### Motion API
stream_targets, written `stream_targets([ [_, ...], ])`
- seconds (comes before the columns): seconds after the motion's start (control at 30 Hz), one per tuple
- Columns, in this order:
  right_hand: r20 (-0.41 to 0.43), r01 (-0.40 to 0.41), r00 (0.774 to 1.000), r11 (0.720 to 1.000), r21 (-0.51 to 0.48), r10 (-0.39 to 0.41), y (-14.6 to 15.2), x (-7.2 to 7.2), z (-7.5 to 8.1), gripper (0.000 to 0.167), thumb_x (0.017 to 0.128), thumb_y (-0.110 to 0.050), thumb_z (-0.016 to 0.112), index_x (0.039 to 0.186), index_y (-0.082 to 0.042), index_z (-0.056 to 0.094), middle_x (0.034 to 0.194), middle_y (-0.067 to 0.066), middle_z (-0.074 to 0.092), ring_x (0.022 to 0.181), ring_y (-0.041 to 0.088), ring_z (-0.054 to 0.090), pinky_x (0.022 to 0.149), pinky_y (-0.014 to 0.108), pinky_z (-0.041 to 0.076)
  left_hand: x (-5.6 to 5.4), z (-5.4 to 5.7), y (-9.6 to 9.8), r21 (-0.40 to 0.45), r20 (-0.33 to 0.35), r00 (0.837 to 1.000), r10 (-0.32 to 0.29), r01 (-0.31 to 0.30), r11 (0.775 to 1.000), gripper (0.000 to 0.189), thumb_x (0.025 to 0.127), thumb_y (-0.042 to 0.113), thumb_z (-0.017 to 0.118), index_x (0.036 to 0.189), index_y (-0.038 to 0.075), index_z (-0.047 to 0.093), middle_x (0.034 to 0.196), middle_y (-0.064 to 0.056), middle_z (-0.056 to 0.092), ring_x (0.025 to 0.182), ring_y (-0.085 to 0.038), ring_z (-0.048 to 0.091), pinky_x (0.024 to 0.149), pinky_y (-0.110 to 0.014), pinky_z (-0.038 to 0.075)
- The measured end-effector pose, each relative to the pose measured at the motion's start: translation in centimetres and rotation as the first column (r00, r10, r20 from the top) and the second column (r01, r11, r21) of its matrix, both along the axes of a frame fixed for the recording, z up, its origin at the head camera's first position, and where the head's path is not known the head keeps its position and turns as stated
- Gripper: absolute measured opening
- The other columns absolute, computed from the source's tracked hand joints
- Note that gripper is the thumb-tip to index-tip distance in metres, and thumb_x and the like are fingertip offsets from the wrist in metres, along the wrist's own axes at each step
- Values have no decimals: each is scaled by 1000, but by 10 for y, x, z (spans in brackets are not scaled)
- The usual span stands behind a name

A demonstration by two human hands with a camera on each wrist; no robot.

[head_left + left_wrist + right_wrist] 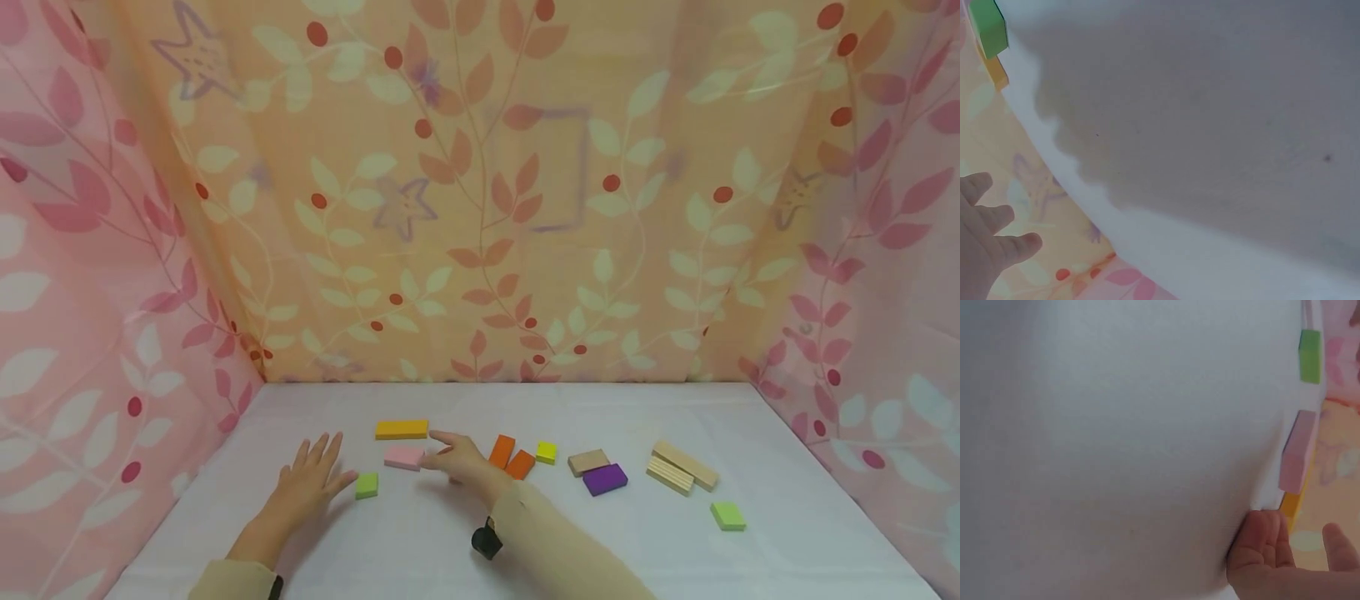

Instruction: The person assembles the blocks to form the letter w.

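Observation:
My left hand is at the left of the white table, fingers spread. Its thumb tip is close beside a light green block; whether they touch I cannot tell. The left wrist view shows three of its fingertips and a green block apart from them. My right hand reaches left over the table with nothing visibly held. One fingertip is near the right end of a yellow-orange block, another by the right end of a pink block. In the right wrist view, some fingers of the right hand bend inward.
Right of my hands lie two orange blocks, a small yellow block, a tan block against a purple block, a ridged beige block by a plain one, and another green block. Patterned curtains surround the table.

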State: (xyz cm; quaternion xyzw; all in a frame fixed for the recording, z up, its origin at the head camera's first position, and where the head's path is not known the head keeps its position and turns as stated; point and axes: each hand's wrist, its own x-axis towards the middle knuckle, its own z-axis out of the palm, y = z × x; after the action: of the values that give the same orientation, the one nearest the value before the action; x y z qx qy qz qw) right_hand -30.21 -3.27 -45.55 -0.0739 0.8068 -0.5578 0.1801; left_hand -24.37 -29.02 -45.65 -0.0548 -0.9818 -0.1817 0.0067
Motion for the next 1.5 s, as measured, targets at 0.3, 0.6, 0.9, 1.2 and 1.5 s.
stream_targets([
  [0.3, -30, -35, 999, 988, 149, 40, -16, -6, -6, 60, 81, -22, 80, 136, -12, 58, 136, 14, 54, 124, 35, 47, 103, 55, 35, -10, -1, 2, 22, 7, 1000, -13, 12, 1000, 78, 99, 46, 51, 151, -3, 22, 152, -33, 18, 137, -57, 9, 99, -77, 12],
  [0.6, -73, 8, 997, 972, 233, 10, -22, -7, -5, 50, 77, -16, 83, 124, -8, 67, 126, 11, 62, 124, 33, 50, 104, 49, 37, -27, -6, 10, 6, -2, 998, -60, 60, 998, 65, 99, 35, 55, 149, 0, 33, 149, -33, 27, 135, -58, 17, 95, -77, 21],
  [0.9, -152, 29, 988, 955, 296, 17, -25, -6, -10, 41, 74, -15, 85, 113, -9, 74, 100, 6, 69, 103, 26, 60, 95, 43, 45, -55, -2, 14, 27, 22, 997, -78, 78, 997, 62, 99, 31, 56, 149, 2, 35, 148, -31, 32, 135, -57, 21, 99, -75, 19],
  [1.2, -152, 48, 988, 958, 284, -5, -24, -8, -8, 33, 73, -12, 85, 104, -6, 76, 96, 5, 66, 95, 23, 59, 92, 41, 46, -67, -9, 18, 53, 70, 995, -73, 69, 996, 59, 98, 26, 58, 148, 3, 37, 147, -30, 35, 134, -55, 24, 100, -73, 19],
  [1.5, -78, 60, 996, 977, 205, -45, -14, -13, -5, 29, 77, -10, 82, 104, -3, 75, 97, 5, 58, 83, 18, 50, 75, 32, 46, -72, -11, 24, 50, 75, 995, -67, 63, 997, 58, 97, 22, 59, 148, 5, 38, 146, -30, 36, 133, -52, 30, 102, -69, 23],
])
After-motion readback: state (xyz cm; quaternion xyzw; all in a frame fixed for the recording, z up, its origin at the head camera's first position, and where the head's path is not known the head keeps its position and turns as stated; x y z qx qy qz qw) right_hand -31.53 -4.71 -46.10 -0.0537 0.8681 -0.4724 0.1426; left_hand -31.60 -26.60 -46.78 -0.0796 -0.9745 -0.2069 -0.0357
